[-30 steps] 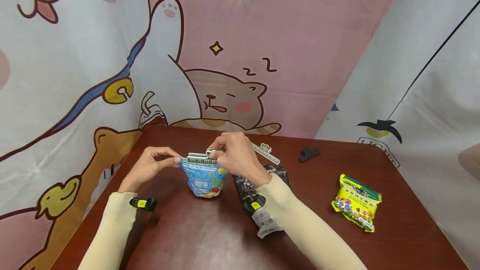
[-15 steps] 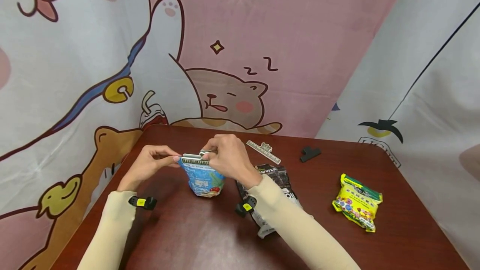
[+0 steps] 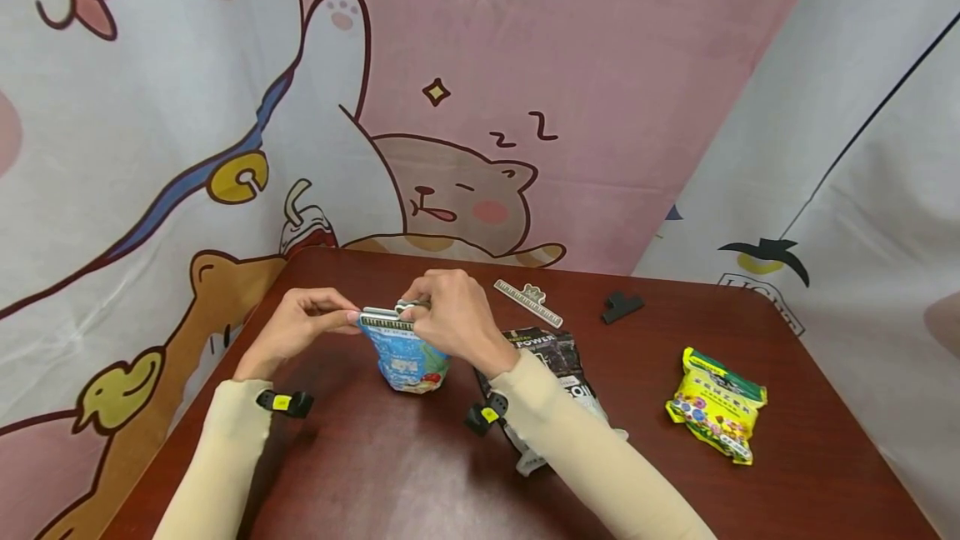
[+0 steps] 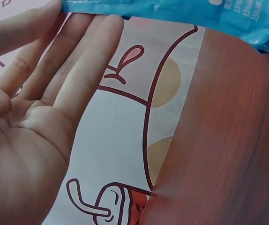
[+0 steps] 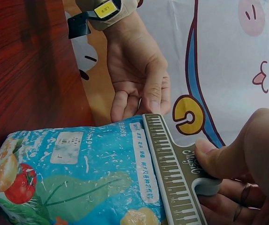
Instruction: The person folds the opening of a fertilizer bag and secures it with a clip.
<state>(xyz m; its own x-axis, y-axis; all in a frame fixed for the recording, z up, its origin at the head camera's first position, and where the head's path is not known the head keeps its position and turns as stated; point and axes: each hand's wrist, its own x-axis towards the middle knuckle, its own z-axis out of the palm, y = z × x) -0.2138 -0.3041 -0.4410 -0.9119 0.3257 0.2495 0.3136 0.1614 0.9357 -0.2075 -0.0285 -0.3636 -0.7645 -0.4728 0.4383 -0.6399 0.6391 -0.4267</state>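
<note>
A blue plastic bag (image 3: 405,361) with vegetable pictures stands upright on the table. Along its top edge runs a long bag clip (image 5: 172,173) printed with piano keys. My right hand (image 3: 457,319) pinches the clip's handle, thumb on the front and fingers behind, as the right wrist view shows. The left hand (image 3: 303,327) pinches the bag's top left corner between thumb and finger, right at the clip's end. In the left wrist view the other fingers of that hand stretch out below the bag's edge.
A second piano-key clip (image 3: 528,303) and a black clip (image 3: 622,307) lie at the back of the table (image 3: 405,490). The black and grey bag (image 3: 536,357) is partly hidden under my right forearm. A yellow and green bag (image 3: 717,405) lies at the right.
My right hand and the clip have moved left along the bag's top edge, up to the left hand's fingertips. The left hand keeps its pinch on the corner.
</note>
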